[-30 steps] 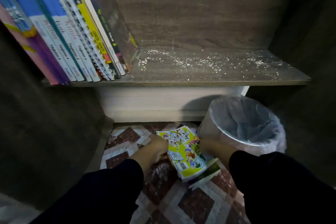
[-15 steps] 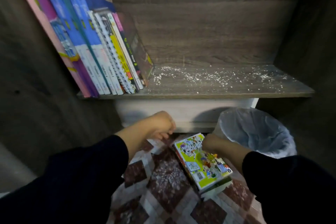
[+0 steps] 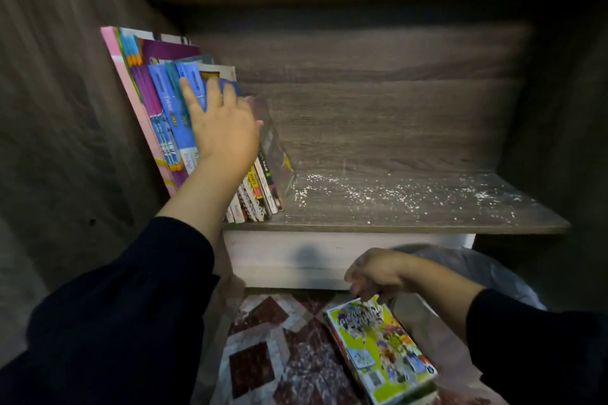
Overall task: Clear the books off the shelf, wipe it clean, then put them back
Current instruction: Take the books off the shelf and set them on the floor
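— Your left hand (image 3: 223, 128) lies flat on the leaning row of books (image 3: 171, 128), doesn't it?

— Yes. Your fingers (image 3: 194, 92) are straight and spread over the blue spines, with the thumb out toward the right side of the row. Nothing is gripped; the palm simply presses on the spines.

— And your right hand (image 3: 375, 273)?

— It hangs low, just above the top edge of the green comic book (image 3: 378, 345). Your fingers are curled downward and blurred, so I cannot tell whether they touch the cover or pinch it.

— Where do the books stand?

— At the left end of the shelf (image 3: 411, 223), tilted left against the side wall (image 3: 65, 108). A pink one is outermost on the left, then purple and blue ones, then thin spiral-bound and paperback spines at the right end of the row.

— And the comic?

— Flat on the patterned floor (image 3: 263, 355) below the shelf, on top of another book whose edge shows under it.

— What else do you see?

— White crumbs (image 3: 394, 194) are scattered over the bare part of the board, right of the books. A bin with a plastic liner (image 3: 487, 276) stands on the floor behind your right forearm. Both of your arms are in dark sleeves (image 3: 125, 322).
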Demonstrator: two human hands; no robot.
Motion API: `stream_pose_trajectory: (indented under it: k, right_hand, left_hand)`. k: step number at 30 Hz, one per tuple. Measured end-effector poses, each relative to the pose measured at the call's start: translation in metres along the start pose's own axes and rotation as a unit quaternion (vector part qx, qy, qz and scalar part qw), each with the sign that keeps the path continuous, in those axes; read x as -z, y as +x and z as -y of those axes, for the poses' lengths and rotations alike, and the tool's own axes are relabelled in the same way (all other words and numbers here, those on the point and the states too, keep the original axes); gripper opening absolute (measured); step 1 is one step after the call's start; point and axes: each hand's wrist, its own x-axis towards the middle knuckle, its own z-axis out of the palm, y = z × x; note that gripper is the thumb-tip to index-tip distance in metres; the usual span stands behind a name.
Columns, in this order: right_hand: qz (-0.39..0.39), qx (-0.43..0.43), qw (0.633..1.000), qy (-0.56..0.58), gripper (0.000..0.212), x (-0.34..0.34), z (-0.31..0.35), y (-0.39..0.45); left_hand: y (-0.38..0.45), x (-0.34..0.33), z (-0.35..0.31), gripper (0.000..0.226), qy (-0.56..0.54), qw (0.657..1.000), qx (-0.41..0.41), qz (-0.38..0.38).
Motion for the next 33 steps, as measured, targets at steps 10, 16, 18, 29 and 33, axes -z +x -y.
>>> stream_pose_trajectory:
  k: [10,16,18,29,33]
  right_hand:
    - [0.033,-0.006,0.999,-0.034,0.015,-0.005,-0.01,0.028]
    - [0.055,0.005,0.998,-0.025,0.022,-0.002,-0.009,0.027]
    - [0.058,0.014,0.998,-0.004,0.026,0.0,-0.008,0.024]
    - [0.128,0.085,0.829,0.538,0.105,0.021,-0.024,-0.017]
    - [0.094,0.123,0.813,0.561,0.096,0.023,-0.027,-0.054]
  left_hand:
    - [0.018,0.002,-0.036,0.026,0.018,0.999,-0.02,-0.031]
    - [0.012,-0.005,-0.047,0.039,-0.205,0.979,0.02,0.004]
    - [0.011,-0.009,-0.048,0.035,-0.26,0.965,0.024,-0.001]
    - [-0.032,0.045,-0.014,0.016,-0.689,0.681,0.211,0.128]
    - [-0.075,0.051,-0.012,0.021,-0.714,0.622,0.231,0.222]
